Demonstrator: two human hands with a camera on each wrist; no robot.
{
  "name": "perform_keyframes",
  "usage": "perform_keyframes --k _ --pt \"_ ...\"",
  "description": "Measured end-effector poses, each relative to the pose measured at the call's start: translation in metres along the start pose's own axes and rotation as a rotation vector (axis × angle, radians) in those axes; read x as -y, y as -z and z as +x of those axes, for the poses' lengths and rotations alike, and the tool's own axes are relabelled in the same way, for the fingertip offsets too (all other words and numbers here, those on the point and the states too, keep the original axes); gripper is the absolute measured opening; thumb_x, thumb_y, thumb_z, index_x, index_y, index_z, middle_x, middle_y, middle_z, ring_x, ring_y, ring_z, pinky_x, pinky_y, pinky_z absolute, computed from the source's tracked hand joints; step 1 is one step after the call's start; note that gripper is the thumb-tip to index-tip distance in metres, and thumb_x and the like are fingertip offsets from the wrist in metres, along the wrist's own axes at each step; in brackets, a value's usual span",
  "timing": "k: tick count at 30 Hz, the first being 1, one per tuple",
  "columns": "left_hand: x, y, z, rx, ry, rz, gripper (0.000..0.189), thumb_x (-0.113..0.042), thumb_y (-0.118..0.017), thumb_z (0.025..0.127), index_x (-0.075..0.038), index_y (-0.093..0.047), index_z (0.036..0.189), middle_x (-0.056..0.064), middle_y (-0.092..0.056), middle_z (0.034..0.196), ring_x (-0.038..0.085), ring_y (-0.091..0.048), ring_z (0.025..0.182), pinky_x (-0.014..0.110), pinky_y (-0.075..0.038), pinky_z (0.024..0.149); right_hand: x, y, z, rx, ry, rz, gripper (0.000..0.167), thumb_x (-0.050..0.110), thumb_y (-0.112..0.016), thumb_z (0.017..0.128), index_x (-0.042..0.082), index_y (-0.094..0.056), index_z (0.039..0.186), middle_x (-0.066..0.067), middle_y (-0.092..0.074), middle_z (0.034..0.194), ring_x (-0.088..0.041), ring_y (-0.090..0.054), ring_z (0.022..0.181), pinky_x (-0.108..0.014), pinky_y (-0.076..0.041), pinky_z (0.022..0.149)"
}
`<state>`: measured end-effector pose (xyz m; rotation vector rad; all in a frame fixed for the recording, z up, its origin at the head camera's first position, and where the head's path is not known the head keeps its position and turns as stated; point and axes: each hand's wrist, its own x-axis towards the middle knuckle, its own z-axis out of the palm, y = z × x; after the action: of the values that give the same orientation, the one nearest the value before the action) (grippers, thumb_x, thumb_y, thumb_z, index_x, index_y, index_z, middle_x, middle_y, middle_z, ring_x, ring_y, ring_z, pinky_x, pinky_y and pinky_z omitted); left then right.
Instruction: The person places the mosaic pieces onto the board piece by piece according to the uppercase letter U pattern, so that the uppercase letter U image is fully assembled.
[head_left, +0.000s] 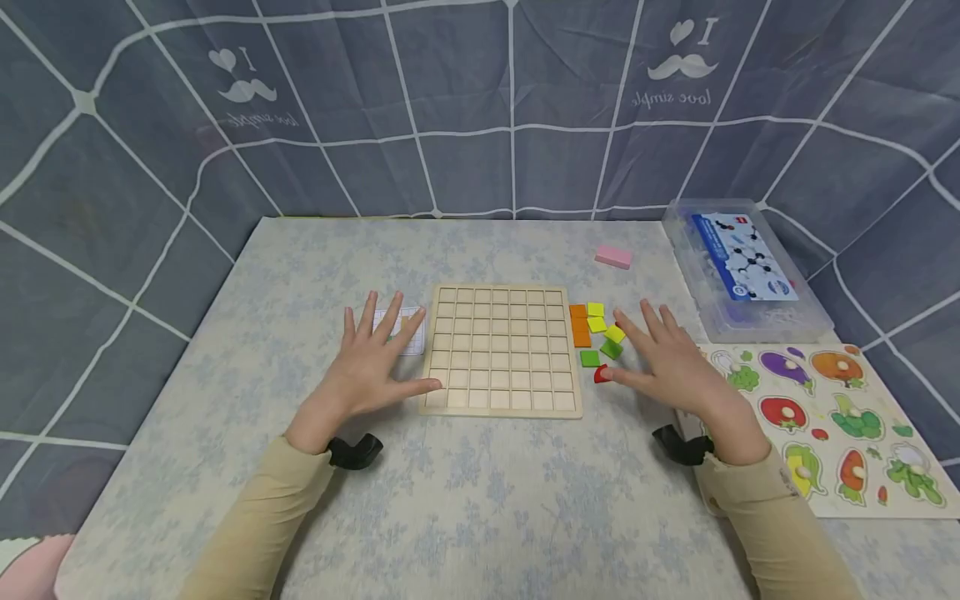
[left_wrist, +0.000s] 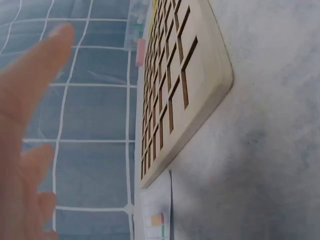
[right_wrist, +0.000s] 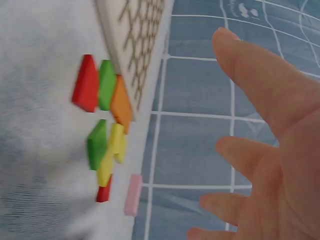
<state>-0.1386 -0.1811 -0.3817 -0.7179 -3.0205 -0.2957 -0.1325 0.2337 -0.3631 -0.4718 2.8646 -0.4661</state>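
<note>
At the middle of the table (head_left: 480,508): one wooden grid board (head_left: 501,350), lying flat, square, with a raised rim and shallow square cells. Judged light, stiff and dry to the touch, not readily broken; best taken by the rim, one hand at each side, and kept level.

Beside its right edge: a loose group of small coloured tiles, namely orange tiles (head_left: 581,327) in a row, yellow tiles (head_left: 596,309), green tiles (head_left: 590,358) and a red tile (head_left: 601,375); the right wrist view shows a second red piece. Thin, hard and smooth; likely light and apt to skid, so best pinched by opposite edges. Material uncertain.

Left of the board: one printed card (left_wrist: 155,200), partly hidden by fingers in the head view; presumably thin and bendable, to be lifted by an edge.

Left hand (head_left: 367,367): back upward, fingers straight and spread wide, thumb stretched toward the board's near left corner; holds nothing.

Right hand (head_left: 671,367): likewise spread, thumb pointing toward the red tile and, by the right wrist view, apart from it; holds nothing. Both forearms reach forward from the near edge, one on either side.
</note>
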Motion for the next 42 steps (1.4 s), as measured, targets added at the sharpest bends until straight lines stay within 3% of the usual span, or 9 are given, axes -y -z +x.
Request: perform_keyframes --k 5,9,12,19,24,27,32,36,42 --pt "0.002 -0.001 -0.004 -0.088 -0.058 -0.239 0.094 -0.061 -0.060 0.082 -0.020 -0.013 0.153 0.007 0.004 0.157 0.026 0.018 0.140 0.061 0.002 0.110 0.007 0.015 0.003 0.020 -0.003 0.091 0.091 0.059 -0.056 0.087 0.016 -0.009 0.153 -0.021 0.004 0.155 -0.045 0.007 0.139 -0.072 -0.012 0.101" --pt "-0.003 -0.008 -0.006 -0.133 -0.137 -0.474 0.087 -0.047 -0.063 0.087 -0.021 -0.013 0.153 0.002 0.000 0.157 0.023 0.010 0.142 0.061 -0.004 0.111 0.016 0.030 0.007 0.016 0.014 0.139 0.090 0.055 -0.057 0.088 0.015 -0.010 0.153 -0.019 0.002 0.156 -0.042 0.004 0.140 -0.070 -0.011 0.104" --pt "-0.010 -0.016 -0.009 -0.154 -0.160 -0.606 0.081 -0.039 -0.062 0.090 -0.017 -0.015 0.152 0.003 -0.006 0.157 0.024 0.001 0.143 0.060 -0.009 0.111 0.023 0.040 0.010 -0.015 0.023 0.183 0.088 0.053 -0.059 0.088 0.016 -0.014 0.153 -0.018 -0.003 0.156 -0.040 -0.003 0.141 -0.068 -0.013 0.105" --pt "-0.049 -0.010 -0.022 -0.165 -0.006 -0.891 0.065 -0.003 -0.061 0.090 0.006 -0.027 0.145 0.021 -0.024 0.150 0.032 -0.021 0.139 0.046 -0.023 0.113 0.035 0.048 0.027 -0.137 0.082 0.320 0.076 0.043 -0.061 0.090 0.014 -0.025 0.151 -0.011 -0.023 0.153 -0.036 -0.023 0.137 -0.059 -0.024 0.107" --pt "-0.043 -0.044 -0.019 -0.226 0.016 -1.027 0.061 0.000 -0.065 0.087 0.010 -0.035 0.140 0.026 -0.033 0.145 0.035 -0.032 0.134 0.043 -0.032 0.109 0.032 0.041 0.049 -0.252 0.068 0.518 0.066 0.036 -0.063 0.090 0.013 -0.036 0.146 -0.009 -0.035 0.148 -0.034 -0.036 0.131 -0.051 -0.030 0.108" --pt "-0.037 -0.059 -0.017 -0.255 0.027 -1.017 0.060 -0.005 -0.068 0.086 0.007 -0.041 0.138 0.021 -0.038 0.143 0.031 -0.037 0.132 0.036 -0.035 0.107 0.025 0.031 0.062 -0.328 0.075 0.632 0.060 0.030 -0.064 0.090 0.007 -0.044 0.141 -0.013 -0.043 0.141 -0.031 -0.042 0.127 -0.048 -0.033 0.107" --pt "-0.034 -0.065 -0.019 -0.301 0.028 -0.834 0.057 -0.012 -0.073 0.083 0.003 -0.050 0.133 0.016 -0.048 0.137 0.028 -0.049 0.122 0.035 -0.044 0.099 0.009 0.008 0.080 -0.393 0.044 0.738 0.051 0.026 -0.066 0.089 0.002 -0.053 0.132 -0.016 -0.053 0.130 -0.029 -0.050 0.118 -0.044 -0.039 0.103" --pt "-0.033 -0.066 -0.022 -0.275 0.030 -0.717 0.061 -0.018 -0.076 0.081 0.003 -0.051 0.133 0.017 -0.048 0.137 0.030 -0.048 0.123 0.038 -0.044 0.099 -0.001 -0.010 0.092 -0.383 -0.024 0.736 0.050 0.029 -0.066 0.089 0.003 -0.055 0.130 -0.015 -0.056 0.126 -0.029 -0.053 0.112 -0.043 -0.044 0.096" --pt "-0.032 -0.066 -0.023 -0.223 0.028 -0.633 0.065 -0.022 -0.075 0.081 0.003 -0.048 0.135 0.018 -0.045 0.139 0.031 -0.041 0.129 0.041 -0.039 0.104 -0.012 -0.028 0.102 -0.325 -0.107 0.705 0.050 0.031 -0.067 0.089 0.004 -0.056 0.130 -0.014 -0.057 0.125 -0.030 -0.053 0.105 -0.041 -0.047 0.086"
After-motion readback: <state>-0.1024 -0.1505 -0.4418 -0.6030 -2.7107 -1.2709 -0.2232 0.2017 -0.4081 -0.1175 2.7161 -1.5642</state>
